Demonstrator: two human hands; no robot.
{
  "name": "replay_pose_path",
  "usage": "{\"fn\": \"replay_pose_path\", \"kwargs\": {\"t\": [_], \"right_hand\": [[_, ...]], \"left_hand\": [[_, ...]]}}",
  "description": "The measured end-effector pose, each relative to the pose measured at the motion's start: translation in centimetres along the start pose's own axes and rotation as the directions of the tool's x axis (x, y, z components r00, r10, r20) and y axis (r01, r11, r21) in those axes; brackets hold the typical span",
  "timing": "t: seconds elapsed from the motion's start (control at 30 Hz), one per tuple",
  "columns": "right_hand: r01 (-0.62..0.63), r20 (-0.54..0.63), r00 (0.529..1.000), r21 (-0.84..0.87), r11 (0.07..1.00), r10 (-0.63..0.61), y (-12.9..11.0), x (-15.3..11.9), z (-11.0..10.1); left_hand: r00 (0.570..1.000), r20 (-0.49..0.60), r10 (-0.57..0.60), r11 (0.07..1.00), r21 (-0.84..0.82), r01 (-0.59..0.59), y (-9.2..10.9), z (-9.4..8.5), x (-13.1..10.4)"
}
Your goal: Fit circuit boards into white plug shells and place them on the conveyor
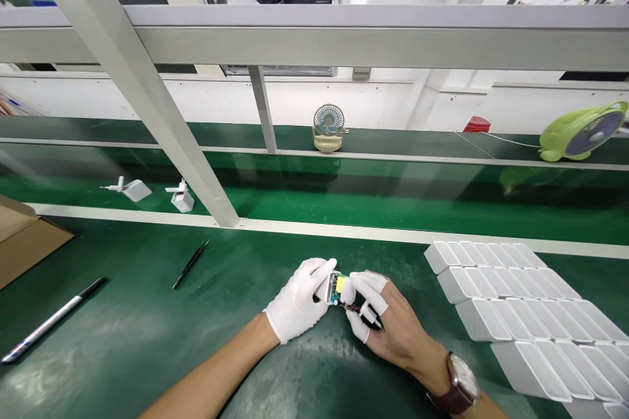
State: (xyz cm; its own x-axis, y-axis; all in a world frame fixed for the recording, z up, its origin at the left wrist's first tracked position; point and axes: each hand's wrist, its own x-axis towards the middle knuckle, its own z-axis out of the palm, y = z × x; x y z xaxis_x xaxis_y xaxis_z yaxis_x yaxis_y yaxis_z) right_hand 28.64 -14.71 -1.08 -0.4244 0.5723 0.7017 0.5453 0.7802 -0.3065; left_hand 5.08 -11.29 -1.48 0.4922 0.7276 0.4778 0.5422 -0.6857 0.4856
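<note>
Across the lower frame: green workbench [147, 347], qty 1. Above it, mid-frame: green belt [354, 206], qty 1. Upper frame, full width: grey crossbeam [344, 47], qty 1. Lower R: white trays [535, 319], 5 rows visible, lowest cut by the frame edge. L edge: cardboard box [32, 242], qty 1, partly out of frame.

Lower centre, hands, qty 2. Left hand [299, 301], gloved white: thumb and fingers pinch the white casing. Right hand [400, 324], 3 white finger covers visible: fingers bent, closed on the dark tool, its tip at the casing.

Fans, qty 2: lime fan [572, 131], upper R; beige fan [328, 127], upper centre. Wristwatch [462, 380], lower R, qty 1, on R wrist. Silver/black pen-like bar [54, 321], lower L, qty 1. White units [137, 190], L of centre on belt, qty 2. Black slim tool [190, 265], L of centre, qty 1. White casing [324, 291], centre, between hands, qty 1: open, w/ circuit board and yellow part visible. Dark tool [376, 323], qty 1, type unclear.
</note>
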Motion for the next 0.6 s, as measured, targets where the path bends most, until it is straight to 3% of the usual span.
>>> {"fn": "replay_pose_path", "kwargs": {"t": [0.6], "right_hand": [[0.018, 0.084, 0.996, -0.036, 0.999, -0.015, 0.27, -0.58, 0.06]], "left_hand": [[0.999, 0.022, 0.030, 0.999, -0.018, -0.030, 0.10, -0.03, 0.22]]}}
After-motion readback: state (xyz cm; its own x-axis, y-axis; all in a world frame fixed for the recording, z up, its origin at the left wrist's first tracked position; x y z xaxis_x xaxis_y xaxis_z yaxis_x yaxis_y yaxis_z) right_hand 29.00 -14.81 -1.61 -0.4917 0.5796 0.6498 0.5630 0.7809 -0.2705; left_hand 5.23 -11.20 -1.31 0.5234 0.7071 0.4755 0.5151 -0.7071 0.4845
